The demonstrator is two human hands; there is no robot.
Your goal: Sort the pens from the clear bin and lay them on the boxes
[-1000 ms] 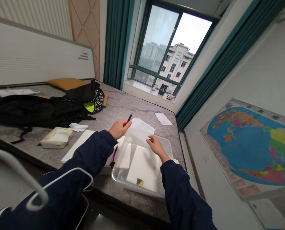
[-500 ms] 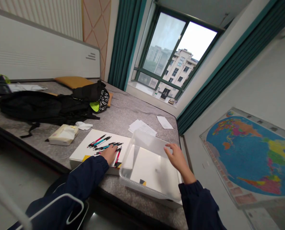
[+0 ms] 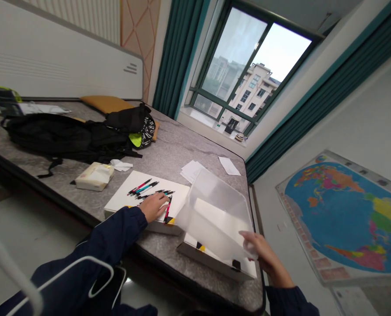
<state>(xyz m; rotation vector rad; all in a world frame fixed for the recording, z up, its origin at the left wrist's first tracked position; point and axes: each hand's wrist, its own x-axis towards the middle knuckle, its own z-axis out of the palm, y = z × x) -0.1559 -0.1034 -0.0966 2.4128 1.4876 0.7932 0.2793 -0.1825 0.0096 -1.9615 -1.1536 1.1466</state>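
Note:
My left hand [image 3: 154,206] rests with fingers curled over several pens [image 3: 151,189] lying on a flat white box [image 3: 126,199] near the table's front edge. My right hand [image 3: 257,250] grips the near right corner of a clear plastic bin [image 3: 215,210], which is tilted up off a second white box [image 3: 211,259] beneath it. Both sleeves are dark blue.
The grey table [image 3: 172,149] also carries a black backpack [image 3: 60,138], a tissue pack [image 3: 95,175], loose papers [image 3: 192,169] and a slip of paper [image 3: 229,165]. A world map [image 3: 343,215] lies on the floor to the right. A window [image 3: 244,70] is behind.
My left hand put its pen down and settled on the pens on the white box. My right hand shifted to the bin's near right corner and tipped it up.

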